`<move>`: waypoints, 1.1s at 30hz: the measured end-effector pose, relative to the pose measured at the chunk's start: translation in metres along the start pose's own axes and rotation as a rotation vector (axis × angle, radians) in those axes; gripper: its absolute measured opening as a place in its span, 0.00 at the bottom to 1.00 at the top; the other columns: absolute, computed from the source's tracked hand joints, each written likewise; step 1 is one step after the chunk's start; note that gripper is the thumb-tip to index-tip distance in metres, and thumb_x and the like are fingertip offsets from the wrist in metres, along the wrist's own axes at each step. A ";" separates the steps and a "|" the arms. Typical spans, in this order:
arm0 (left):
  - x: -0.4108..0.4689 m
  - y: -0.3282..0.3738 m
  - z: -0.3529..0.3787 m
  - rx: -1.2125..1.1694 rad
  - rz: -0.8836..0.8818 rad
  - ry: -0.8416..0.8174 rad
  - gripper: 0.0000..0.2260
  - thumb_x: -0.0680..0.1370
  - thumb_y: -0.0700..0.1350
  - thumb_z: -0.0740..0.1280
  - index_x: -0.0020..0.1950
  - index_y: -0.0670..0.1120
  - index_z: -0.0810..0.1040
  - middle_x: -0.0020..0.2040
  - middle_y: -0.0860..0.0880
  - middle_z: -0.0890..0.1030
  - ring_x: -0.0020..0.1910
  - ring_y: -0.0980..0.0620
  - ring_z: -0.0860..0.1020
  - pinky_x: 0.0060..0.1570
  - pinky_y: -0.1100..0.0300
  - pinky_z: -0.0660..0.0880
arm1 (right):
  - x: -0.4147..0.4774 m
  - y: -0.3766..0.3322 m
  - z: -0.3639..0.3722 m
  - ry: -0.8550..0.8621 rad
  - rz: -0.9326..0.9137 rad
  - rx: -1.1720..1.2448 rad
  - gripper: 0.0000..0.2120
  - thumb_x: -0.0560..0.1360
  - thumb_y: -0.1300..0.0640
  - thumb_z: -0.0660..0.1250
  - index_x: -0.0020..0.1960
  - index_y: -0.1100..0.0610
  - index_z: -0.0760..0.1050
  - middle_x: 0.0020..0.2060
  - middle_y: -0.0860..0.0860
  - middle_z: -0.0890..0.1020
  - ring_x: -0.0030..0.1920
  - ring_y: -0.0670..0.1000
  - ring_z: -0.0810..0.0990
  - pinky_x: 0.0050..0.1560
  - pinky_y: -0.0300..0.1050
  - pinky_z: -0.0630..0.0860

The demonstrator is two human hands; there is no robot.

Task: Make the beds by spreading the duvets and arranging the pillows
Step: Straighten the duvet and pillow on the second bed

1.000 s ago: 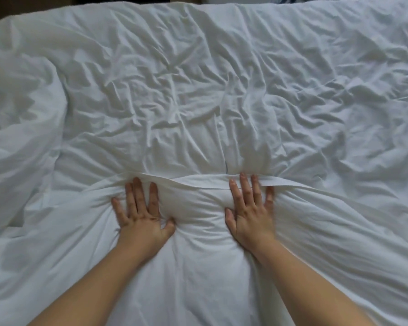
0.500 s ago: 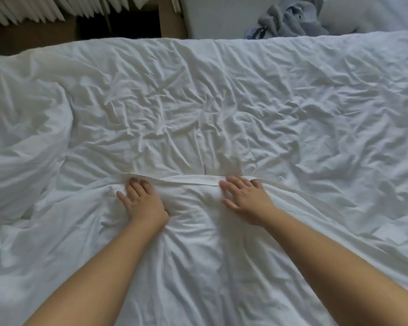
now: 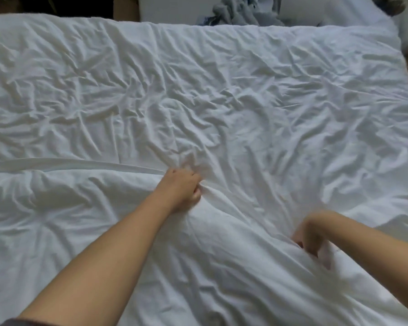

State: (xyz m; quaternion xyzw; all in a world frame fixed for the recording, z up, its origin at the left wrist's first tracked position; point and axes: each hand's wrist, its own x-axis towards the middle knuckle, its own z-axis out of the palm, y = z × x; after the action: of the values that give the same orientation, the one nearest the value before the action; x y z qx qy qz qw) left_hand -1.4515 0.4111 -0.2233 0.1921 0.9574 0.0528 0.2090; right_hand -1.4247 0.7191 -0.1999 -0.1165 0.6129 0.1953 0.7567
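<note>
Now, in the head view, the 2 palms pressed flat side by side 1 second ago have parted. The left hand (image 3: 180, 187) clenches a bunch of the duvet (image 3: 80, 220) at its hem, mid-frame. The right hand (image 3: 312, 236), blurred at lower right, may be gripping cloth; I cannot tell. Smoothing has likely given way to pulling the duvet across.

Bedroom, crumpled white duvet (image 3: 222, 90) spread wide, second bed (image 3: 170, 10) beyond it, grey clothing (image 3: 243, 12) heaped there
</note>
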 end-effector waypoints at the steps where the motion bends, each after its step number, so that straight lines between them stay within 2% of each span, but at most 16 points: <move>1: 0.002 0.002 0.000 0.005 0.026 -0.008 0.09 0.80 0.49 0.55 0.54 0.48 0.72 0.57 0.47 0.78 0.57 0.45 0.75 0.58 0.52 0.66 | 0.005 0.005 0.007 -0.018 0.047 -0.082 0.15 0.75 0.55 0.69 0.60 0.60 0.79 0.45 0.46 0.82 0.50 0.52 0.78 0.55 0.43 0.74; 2: 0.002 0.002 -0.001 -0.004 0.032 -0.005 0.09 0.81 0.49 0.55 0.52 0.48 0.72 0.56 0.47 0.78 0.56 0.45 0.75 0.56 0.52 0.66 | 0.011 0.009 0.012 -0.067 0.078 -0.167 0.19 0.75 0.51 0.70 0.62 0.61 0.78 0.47 0.49 0.81 0.53 0.53 0.79 0.61 0.45 0.73; 3: 0.002 0.000 -0.004 -0.016 0.019 0.016 0.09 0.82 0.49 0.55 0.51 0.48 0.72 0.55 0.47 0.79 0.55 0.44 0.76 0.54 0.52 0.66 | 0.012 0.014 0.014 -0.069 0.094 -0.206 0.22 0.75 0.48 0.70 0.63 0.60 0.78 0.50 0.51 0.81 0.54 0.54 0.79 0.61 0.44 0.72; 4: 0.002 -0.004 -0.008 -0.032 -0.006 0.055 0.09 0.82 0.49 0.55 0.51 0.47 0.73 0.54 0.47 0.79 0.54 0.43 0.77 0.53 0.52 0.67 | 0.007 0.024 0.013 0.032 0.106 -0.206 0.21 0.75 0.47 0.69 0.62 0.60 0.78 0.52 0.52 0.81 0.52 0.54 0.79 0.58 0.43 0.73; 7: 0.007 -0.028 -0.029 -0.094 -0.146 0.187 0.10 0.82 0.48 0.58 0.49 0.44 0.74 0.53 0.43 0.80 0.52 0.40 0.78 0.51 0.51 0.70 | -0.030 0.069 -0.012 0.599 0.108 0.025 0.10 0.78 0.48 0.62 0.46 0.53 0.78 0.55 0.55 0.82 0.45 0.51 0.74 0.47 0.41 0.70; 9: 0.011 -0.045 -0.045 -0.114 -0.262 0.228 0.10 0.82 0.48 0.58 0.47 0.44 0.74 0.53 0.40 0.80 0.52 0.39 0.78 0.50 0.50 0.70 | -0.056 0.105 -0.042 0.866 0.191 0.170 0.14 0.79 0.45 0.61 0.37 0.50 0.72 0.56 0.54 0.81 0.48 0.53 0.76 0.47 0.41 0.69; 10: 0.014 -0.050 -0.051 -0.119 -0.307 0.256 0.10 0.82 0.47 0.57 0.46 0.44 0.73 0.53 0.40 0.79 0.52 0.38 0.78 0.50 0.50 0.69 | -0.065 0.118 -0.054 0.969 0.233 0.237 0.15 0.80 0.44 0.59 0.37 0.49 0.72 0.56 0.54 0.81 0.51 0.55 0.77 0.48 0.43 0.69; 13: 0.025 -0.046 -0.053 -0.086 -0.417 0.332 0.09 0.82 0.45 0.57 0.50 0.43 0.75 0.54 0.41 0.78 0.52 0.38 0.77 0.53 0.48 0.68 | -0.073 0.130 -0.077 1.218 0.316 0.296 0.15 0.81 0.45 0.56 0.46 0.50 0.78 0.55 0.55 0.80 0.56 0.59 0.77 0.47 0.47 0.67; 15: 0.031 -0.033 -0.043 -0.013 -0.484 0.285 0.09 0.80 0.43 0.57 0.57 0.44 0.74 0.57 0.42 0.75 0.56 0.40 0.74 0.57 0.46 0.67 | -0.061 0.120 -0.076 1.283 0.352 0.294 0.16 0.82 0.46 0.54 0.51 0.51 0.79 0.57 0.56 0.80 0.57 0.59 0.78 0.48 0.47 0.67; 17: 0.032 -0.017 -0.028 0.016 -0.485 0.277 0.17 0.77 0.43 0.60 0.65 0.45 0.71 0.63 0.43 0.72 0.62 0.41 0.70 0.65 0.41 0.61 | -0.035 0.107 -0.065 1.346 0.363 0.288 0.18 0.82 0.47 0.52 0.55 0.54 0.78 0.57 0.57 0.80 0.57 0.59 0.78 0.53 0.49 0.68; 18: 0.032 -0.008 -0.022 0.012 -0.458 0.289 0.22 0.75 0.44 0.61 0.70 0.45 0.67 0.67 0.43 0.69 0.67 0.42 0.67 0.69 0.37 0.54 | -0.023 0.100 -0.057 1.397 0.363 0.293 0.20 0.82 0.47 0.50 0.55 0.55 0.78 0.56 0.57 0.80 0.56 0.60 0.78 0.55 0.51 0.68; 20: 0.030 0.009 -0.011 0.007 -0.378 0.301 0.31 0.74 0.46 0.62 0.77 0.45 0.59 0.76 0.42 0.59 0.76 0.43 0.54 0.69 0.33 0.37 | -0.004 0.094 -0.046 1.497 0.373 0.318 0.24 0.79 0.46 0.46 0.54 0.57 0.77 0.52 0.58 0.80 0.53 0.61 0.77 0.58 0.56 0.66; 22: 0.031 0.022 -0.003 0.009 -0.317 0.252 0.35 0.75 0.50 0.60 0.80 0.47 0.49 0.80 0.44 0.46 0.78 0.44 0.41 0.67 0.35 0.30 | 0.008 0.093 -0.040 1.607 0.367 0.414 0.23 0.76 0.46 0.49 0.58 0.57 0.76 0.54 0.58 0.79 0.54 0.62 0.76 0.64 0.62 0.62; 24: 0.034 0.024 0.005 -0.018 -0.334 0.167 0.36 0.76 0.54 0.55 0.80 0.50 0.42 0.79 0.45 0.40 0.77 0.44 0.37 0.68 0.34 0.32 | 0.020 0.090 -0.038 1.638 0.343 0.472 0.23 0.76 0.46 0.51 0.63 0.55 0.73 0.60 0.56 0.77 0.60 0.61 0.74 0.68 0.65 0.57; 28: 0.044 0.019 0.020 -0.021 -0.378 0.041 0.37 0.74 0.58 0.49 0.79 0.51 0.37 0.79 0.43 0.39 0.77 0.43 0.36 0.70 0.34 0.34 | 0.048 0.081 -0.044 1.485 0.282 0.586 0.22 0.80 0.46 0.52 0.72 0.51 0.65 0.72 0.52 0.68 0.72 0.54 0.65 0.72 0.61 0.52; 33: 0.074 0.013 0.025 -0.002 -0.399 0.016 0.40 0.74 0.59 0.52 0.78 0.45 0.36 0.77 0.38 0.36 0.76 0.40 0.34 0.69 0.30 0.36 | 0.060 0.086 -0.061 1.502 0.318 0.640 0.21 0.81 0.48 0.53 0.72 0.51 0.66 0.73 0.50 0.68 0.73 0.50 0.65 0.72 0.57 0.53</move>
State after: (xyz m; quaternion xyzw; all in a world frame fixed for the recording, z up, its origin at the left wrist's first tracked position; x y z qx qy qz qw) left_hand -1.4990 0.4526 -0.2715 -0.0020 0.9781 0.0128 0.2079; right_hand -1.5058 0.7800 -0.2665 0.0928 0.9899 -0.0136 0.1065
